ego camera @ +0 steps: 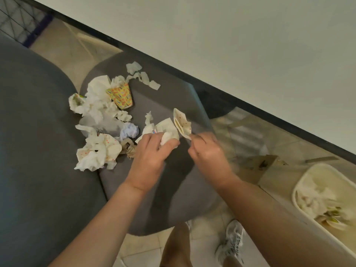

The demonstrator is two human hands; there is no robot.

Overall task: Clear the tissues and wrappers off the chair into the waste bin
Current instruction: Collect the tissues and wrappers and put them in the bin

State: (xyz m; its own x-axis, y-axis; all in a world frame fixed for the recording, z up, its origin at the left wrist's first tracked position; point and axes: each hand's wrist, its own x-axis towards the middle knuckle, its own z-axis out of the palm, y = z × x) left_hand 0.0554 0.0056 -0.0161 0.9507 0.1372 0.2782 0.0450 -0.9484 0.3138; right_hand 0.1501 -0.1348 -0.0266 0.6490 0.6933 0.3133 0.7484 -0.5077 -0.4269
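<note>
Fingers of the left hand (152,153) curl round a crumpled white tissue wad (167,134), thumb pressing it from the side, just right of the picture's centre. The right hand (207,149), at about three o'clock from the left one and close beside it, pinches the lower corner of a folded cream paper wrapper with small red dots (182,123); its fingertips are blurred, so the grip is probably a thumb-and-forefinger pinch. The wrapper stands up at twelve o'clock from that hand.

Both hands work over the grey upholstered chair seat (173,182). At nine o'clock from the left hand lies a heap of crumpled white tissues (94,106), with a yellow patterned paper cup (121,97) tipped on its side at the heap's one o'clock edge. A torn strip of white tissue (143,78) lies at twelve o'clock on the seat, and a spotted crumpled wrapper (100,151) at the heap's six o'clock end.

The cream rectangular plastic waste bin (297,187) stands on the floor at four o'clock, tissues already inside. A white trainer (231,241) shows at six o'clock.
</note>
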